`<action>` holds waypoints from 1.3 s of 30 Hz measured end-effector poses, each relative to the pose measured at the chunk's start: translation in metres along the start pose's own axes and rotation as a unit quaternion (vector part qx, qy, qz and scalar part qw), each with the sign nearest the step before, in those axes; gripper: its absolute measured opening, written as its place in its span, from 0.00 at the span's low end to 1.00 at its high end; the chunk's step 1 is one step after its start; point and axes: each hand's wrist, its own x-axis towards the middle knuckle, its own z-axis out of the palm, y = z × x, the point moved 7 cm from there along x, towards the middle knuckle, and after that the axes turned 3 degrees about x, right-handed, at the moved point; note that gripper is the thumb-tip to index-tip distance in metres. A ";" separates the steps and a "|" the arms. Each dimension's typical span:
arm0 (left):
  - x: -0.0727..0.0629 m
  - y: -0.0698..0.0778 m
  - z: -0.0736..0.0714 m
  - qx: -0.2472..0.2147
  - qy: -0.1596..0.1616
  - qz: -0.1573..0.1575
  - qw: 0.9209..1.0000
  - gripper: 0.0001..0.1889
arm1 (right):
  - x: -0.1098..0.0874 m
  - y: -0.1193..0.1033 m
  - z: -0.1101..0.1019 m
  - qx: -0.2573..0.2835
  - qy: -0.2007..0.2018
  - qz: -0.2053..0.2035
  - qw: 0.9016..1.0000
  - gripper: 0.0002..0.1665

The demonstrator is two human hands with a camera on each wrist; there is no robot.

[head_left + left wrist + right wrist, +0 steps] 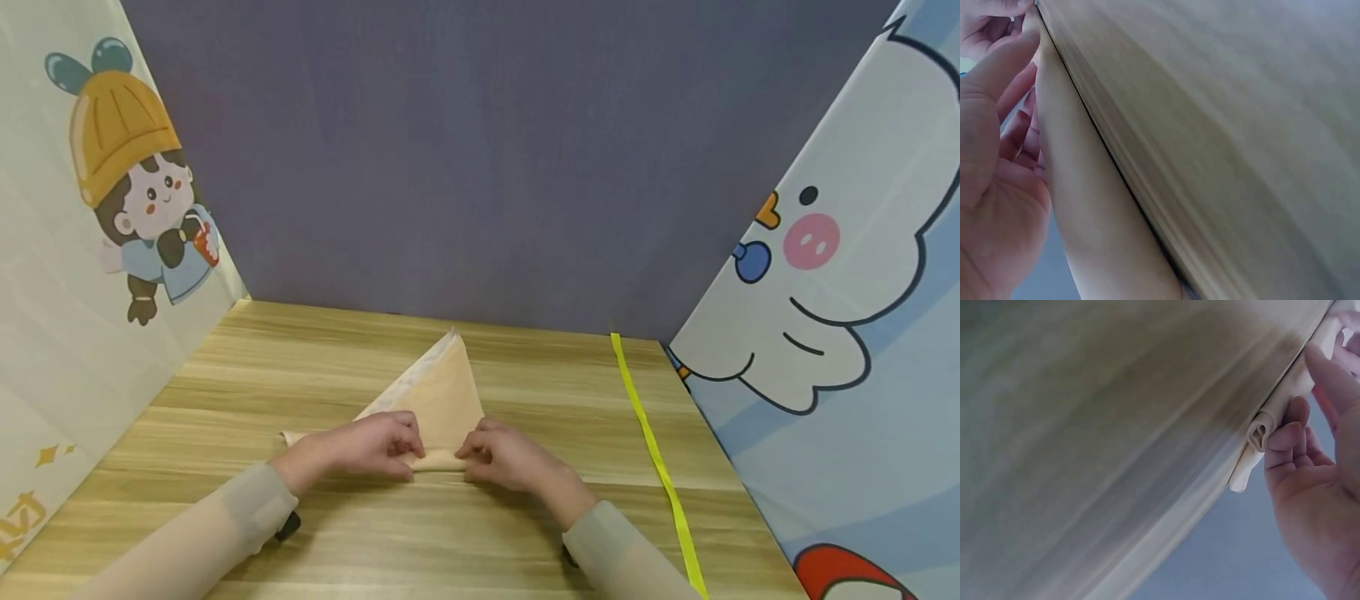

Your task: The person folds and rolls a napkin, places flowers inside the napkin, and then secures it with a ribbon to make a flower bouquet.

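Hands (367,446) (513,457) grip cloth (444,396), seemingly; near edge (439,460) rolled.

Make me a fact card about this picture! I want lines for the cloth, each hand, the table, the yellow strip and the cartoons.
cloth: peach, pointed at its far end, rolled along its near edge
left hand: pinches the rolled edge
right hand: pinches the roll near its right end
table: wood-patterned
yellow strip: on the table, right of the cloth
left cartoon: figure in an orange-yellow hat
right cartoon: white animal, pink cheek
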 end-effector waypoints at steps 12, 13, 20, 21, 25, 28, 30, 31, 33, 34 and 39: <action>-0.006 -0.005 -0.004 -0.025 0.019 -0.013 0.999 0.10 | -0.002 0.005 -0.005 -0.019 0.014 -0.033 0.999 0.09; -0.005 -0.005 -0.005 -0.022 0.020 -0.010 1.000 0.10 | -0.002 0.005 -0.006 -0.021 0.014 -0.033 0.999 0.09; -0.002 -0.012 -0.003 -0.037 0.006 -0.048 0.998 0.08 | 0.000 0.009 -0.008 -0.030 0.014 -0.019 0.999 0.11; -0.002 -0.014 -0.003 -0.046 0.004 -0.057 0.997 0.08 | 0.001 0.009 -0.008 -0.029 0.014 -0.016 0.999 0.11; 0.001 -0.014 -0.003 -0.045 0.006 -0.054 0.998 0.07 | 0.003 0.012 -0.008 -0.023 0.016 0.001 1.000 0.11; 0.003 -0.013 -0.004 -0.019 0.010 -0.032 0.999 0.07 | 0.004 0.010 -0.007 -0.039 0.020 -0.004 0.999 0.10; 0.004 -0.013 -0.003 -0.013 0.007 -0.028 1.000 0.08 | 0.005 0.007 -0.006 -0.054 0.026 -0.020 0.998 0.09; 0.005 -0.013 -0.003 -0.011 0.005 -0.027 1.000 0.08 | 0.005 0.005 -0.005 -0.062 0.029 -0.031 0.997 0.09; 0.005 -0.014 -0.002 -0.008 0.000 -0.030 1.000 0.08 | 0.005 0.001 -0.005 -0.065 0.035 -0.048 0.996 0.09; 0.006 -0.014 -0.001 -0.006 -0.002 -0.030 1.000 0.08 | 0.005 0.000 -0.005 -0.061 0.034 -0.049 0.996 0.09; 0.005 -0.009 -0.003 0.013 0.000 -0.013 1.000 0.08 | 0.005 0.002 -0.006 -0.034 0.018 -0.028 0.999 0.09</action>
